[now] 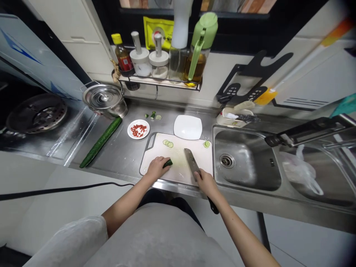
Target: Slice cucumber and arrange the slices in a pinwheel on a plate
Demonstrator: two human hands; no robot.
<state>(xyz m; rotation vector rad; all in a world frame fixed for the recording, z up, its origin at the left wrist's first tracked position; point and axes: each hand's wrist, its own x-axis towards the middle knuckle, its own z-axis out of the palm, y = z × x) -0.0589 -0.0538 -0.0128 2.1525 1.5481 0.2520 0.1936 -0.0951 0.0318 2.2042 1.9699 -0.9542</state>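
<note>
My left hand [157, 167] is closed on a short piece of cucumber [167, 163], pressed to the white cutting board [150, 157]; the fingers cover part of it. My right hand [206, 182] grips a kitchen knife [191, 163], its blade lying over the right part of the board and its black handle end jutting past the counter edge. A gap separates blade and cucumber piece. Thin cucumber slices [168, 143] rest near the board's far edge, with more slices [206, 144] at its far right corner.
Behind the board stand a white empty-looking plate [188, 127] and a small plate [132, 134] of chopped red bits. Cucumber scraps [152, 115] lie beyond. A whole cucumber [101, 142] and steel pot [118, 110] are left; a sink [247, 163] is right, a condiment rack [164, 83] above.
</note>
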